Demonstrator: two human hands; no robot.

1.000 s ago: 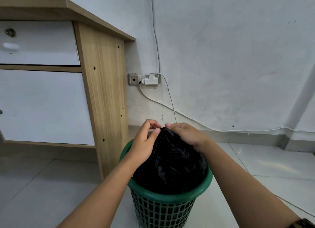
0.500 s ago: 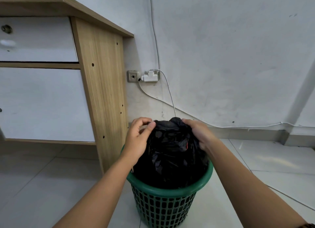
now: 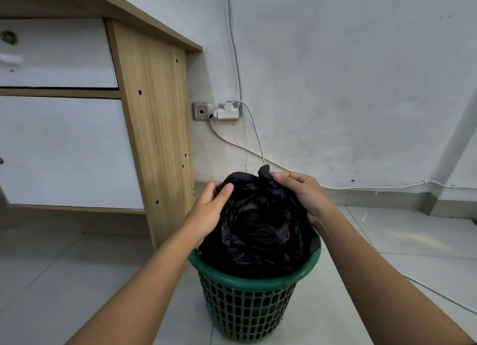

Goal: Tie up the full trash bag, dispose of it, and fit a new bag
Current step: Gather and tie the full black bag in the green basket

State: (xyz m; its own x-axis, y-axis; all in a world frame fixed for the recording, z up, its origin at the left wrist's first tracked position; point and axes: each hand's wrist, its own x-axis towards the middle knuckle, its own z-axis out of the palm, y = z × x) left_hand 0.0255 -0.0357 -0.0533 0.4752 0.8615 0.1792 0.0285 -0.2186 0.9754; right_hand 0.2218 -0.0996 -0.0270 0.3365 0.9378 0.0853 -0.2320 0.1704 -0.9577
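I read this as a room in a home: wood desk (image 3: pixel 152 138) with white drawers (image 3: pixel 56 53), tiled floor (image 3: pixel 64 267), wall socket (image 3: pixel 200 111), green wastebasket (image 3: pixel 247 308).

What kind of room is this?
Probably a bedroom or study at home: a wooden desk with white drawers, a white plug adapter on the wall, and a small green basket holding a black trash bag on a tiled floor.

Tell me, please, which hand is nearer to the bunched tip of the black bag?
Right. The right hand grips the black bag just beside its bunched tip; the left hand holds the bag's left side, lower and apart from the tip.
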